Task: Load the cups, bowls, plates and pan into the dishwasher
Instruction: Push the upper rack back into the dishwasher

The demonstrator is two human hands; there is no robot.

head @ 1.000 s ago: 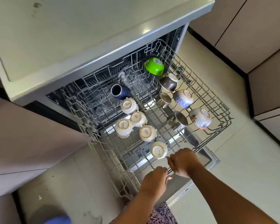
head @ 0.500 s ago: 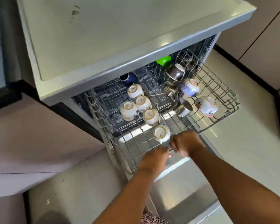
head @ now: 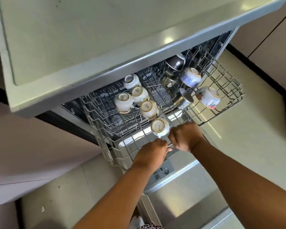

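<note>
Both your hands are gripping the front rail of the upper rack [head: 224, 83] at frame centre: left hand [head: 151, 153] and right hand [head: 185, 136] w/ fingers curled over the wire. Rack is sitting partly under the tabletop [head: 89, 38], w/ five white cups [head: 146, 107] lying upside down in a diagonal row, nearest one touching your right hand. Two patterned cups [head: 207, 97] and a steel cup [head: 184, 99] are lying at centre-right. Dishwasher door [head: 188, 200] is hanging open below

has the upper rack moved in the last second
Yes. The upper rack has slid inward under the countertop; both hands, left hand and right hand, grip its front rail.
</note>
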